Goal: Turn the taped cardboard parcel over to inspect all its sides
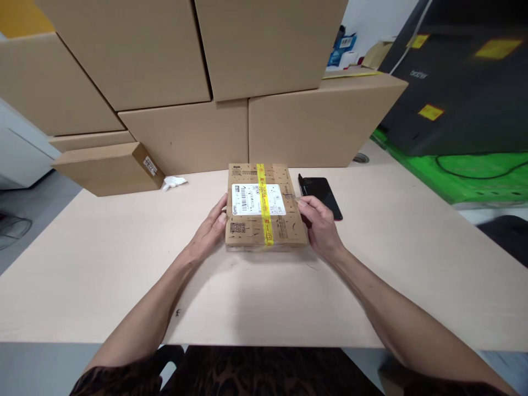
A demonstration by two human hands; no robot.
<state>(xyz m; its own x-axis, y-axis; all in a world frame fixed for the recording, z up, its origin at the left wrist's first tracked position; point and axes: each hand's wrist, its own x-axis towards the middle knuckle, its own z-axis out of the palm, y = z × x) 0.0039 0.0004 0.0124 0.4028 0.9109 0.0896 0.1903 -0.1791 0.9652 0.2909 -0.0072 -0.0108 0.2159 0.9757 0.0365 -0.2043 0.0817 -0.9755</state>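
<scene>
Shows grey floor (pixel 49 202) past the left edge of the pale tabletop (pixel 124 258), whitish wall (pixel 377 19) beyond its far edge.

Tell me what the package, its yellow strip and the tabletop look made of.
Package: cardboard, brown and matte, with printing straight on it. Yellow strip: probably thin plastic tape, smooth, lying flat. Tabletop: pale, smooth, evenly coloured, so perhaps laminate or wood.

L grip (pixel 209 231) on taped pkg's (pixel 266 208) left side, R grip (pixel 324 224) at right edge, blk slab (pixel 322 195) farther right, big ctns (pixel 305 129) far.
</scene>
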